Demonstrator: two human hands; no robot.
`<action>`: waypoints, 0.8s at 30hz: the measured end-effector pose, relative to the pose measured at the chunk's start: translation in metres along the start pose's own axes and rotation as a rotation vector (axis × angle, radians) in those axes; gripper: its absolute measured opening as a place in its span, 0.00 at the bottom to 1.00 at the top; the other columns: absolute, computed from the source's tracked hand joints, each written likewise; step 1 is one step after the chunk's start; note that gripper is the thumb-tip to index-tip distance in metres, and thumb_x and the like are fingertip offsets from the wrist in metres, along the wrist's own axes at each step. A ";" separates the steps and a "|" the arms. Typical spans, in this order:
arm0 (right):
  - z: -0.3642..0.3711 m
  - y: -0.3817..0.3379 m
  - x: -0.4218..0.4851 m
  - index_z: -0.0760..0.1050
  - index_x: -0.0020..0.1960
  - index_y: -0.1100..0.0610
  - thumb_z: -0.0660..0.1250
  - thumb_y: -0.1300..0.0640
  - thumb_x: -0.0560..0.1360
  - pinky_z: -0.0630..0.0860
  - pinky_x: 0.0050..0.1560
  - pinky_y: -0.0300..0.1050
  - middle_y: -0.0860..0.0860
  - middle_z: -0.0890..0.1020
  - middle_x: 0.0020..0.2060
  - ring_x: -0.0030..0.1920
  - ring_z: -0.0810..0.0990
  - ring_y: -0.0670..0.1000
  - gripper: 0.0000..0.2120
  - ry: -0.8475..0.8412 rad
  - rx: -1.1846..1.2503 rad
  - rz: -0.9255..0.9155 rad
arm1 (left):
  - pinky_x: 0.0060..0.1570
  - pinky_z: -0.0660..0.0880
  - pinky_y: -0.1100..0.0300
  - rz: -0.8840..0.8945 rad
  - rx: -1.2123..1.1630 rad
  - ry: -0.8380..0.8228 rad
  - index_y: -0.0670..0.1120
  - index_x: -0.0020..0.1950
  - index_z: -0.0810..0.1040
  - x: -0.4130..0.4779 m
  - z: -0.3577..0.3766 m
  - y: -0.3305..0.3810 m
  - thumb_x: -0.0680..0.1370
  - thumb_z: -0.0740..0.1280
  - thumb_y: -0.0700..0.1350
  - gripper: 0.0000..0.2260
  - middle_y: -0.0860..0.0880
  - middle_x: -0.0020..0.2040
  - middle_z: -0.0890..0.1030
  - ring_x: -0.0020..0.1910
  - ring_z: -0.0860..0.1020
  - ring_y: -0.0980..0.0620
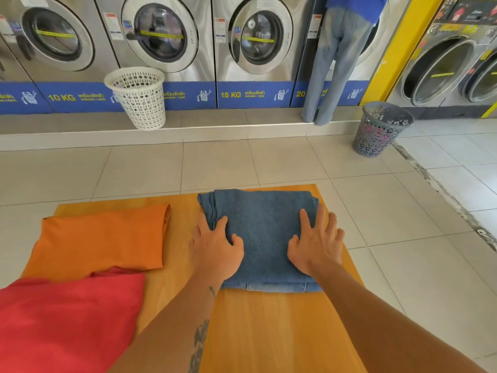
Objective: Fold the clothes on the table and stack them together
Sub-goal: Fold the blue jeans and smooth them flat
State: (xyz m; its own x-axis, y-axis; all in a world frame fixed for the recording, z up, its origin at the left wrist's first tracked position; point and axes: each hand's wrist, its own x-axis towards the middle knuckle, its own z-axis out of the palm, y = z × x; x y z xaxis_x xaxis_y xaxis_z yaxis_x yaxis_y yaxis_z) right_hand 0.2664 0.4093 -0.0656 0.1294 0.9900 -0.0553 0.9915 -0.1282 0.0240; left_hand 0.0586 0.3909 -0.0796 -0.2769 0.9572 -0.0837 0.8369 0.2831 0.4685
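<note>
A folded blue denim garment [262, 224] lies on the far right part of the wooden table [269, 332]. My left hand [215, 246] rests flat on its left edge, fingers spread. My right hand [316, 242] presses flat on its right edge, fingers apart. Neither hand grips the cloth. A folded orange garment [107, 238] lies at the table's left. A red garment [67, 324] lies spread at the near left, overlapping the orange one's near edge.
A white laundry basket [138, 96] stands on the step by the washing machines [161, 36]. A grey basket [380, 127] holding clothes stands on the floor at right. A person in jeans [336, 63] stands at a machine. Tiled floor surrounds the table.
</note>
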 end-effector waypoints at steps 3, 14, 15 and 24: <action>-0.010 -0.010 -0.021 0.60 0.74 0.51 0.56 0.44 0.73 0.57 0.69 0.63 0.57 0.57 0.76 0.73 0.57 0.62 0.31 0.063 -0.036 -0.136 | 0.71 0.63 0.45 -0.030 0.013 -0.036 0.55 0.78 0.60 -0.005 -0.002 0.003 0.79 0.53 0.58 0.26 0.42 0.79 0.50 0.75 0.58 0.41; -0.016 0.005 -0.063 0.48 0.79 0.43 0.46 0.43 0.81 0.46 0.75 0.66 0.51 0.46 0.80 0.78 0.41 0.58 0.27 -0.324 0.129 -0.278 | 0.67 0.69 0.50 -0.043 -0.151 -0.190 0.56 0.78 0.61 -0.095 -0.029 -0.021 0.81 0.54 0.51 0.23 0.47 0.80 0.55 0.73 0.64 0.45; -0.025 0.005 -0.067 0.50 0.79 0.44 0.47 0.43 0.81 0.47 0.75 0.66 0.51 0.48 0.80 0.78 0.43 0.58 0.27 -0.332 0.157 -0.286 | 0.63 0.71 0.55 -0.042 -0.176 -0.157 0.54 0.76 0.65 -0.105 -0.037 -0.023 0.81 0.56 0.49 0.22 0.48 0.78 0.60 0.70 0.68 0.48; -0.067 0.017 -0.163 0.55 0.78 0.49 0.60 0.54 0.80 0.70 0.50 0.39 0.50 0.61 0.75 0.60 0.71 0.50 0.28 -0.424 0.736 -0.379 | 0.50 0.75 0.63 -0.143 -0.571 0.340 0.53 0.48 0.80 -0.241 -0.097 -0.046 0.76 0.64 0.34 0.14 0.56 0.48 0.83 0.48 0.80 0.56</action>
State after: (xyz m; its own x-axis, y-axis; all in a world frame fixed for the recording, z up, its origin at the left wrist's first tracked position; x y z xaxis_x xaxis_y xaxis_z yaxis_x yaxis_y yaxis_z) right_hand 0.2612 0.2496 0.0111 -0.3539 0.8879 -0.2939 0.7109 0.0512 -0.7014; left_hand 0.0414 0.1414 0.0040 -0.5776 0.8142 0.0586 0.4265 0.2399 0.8721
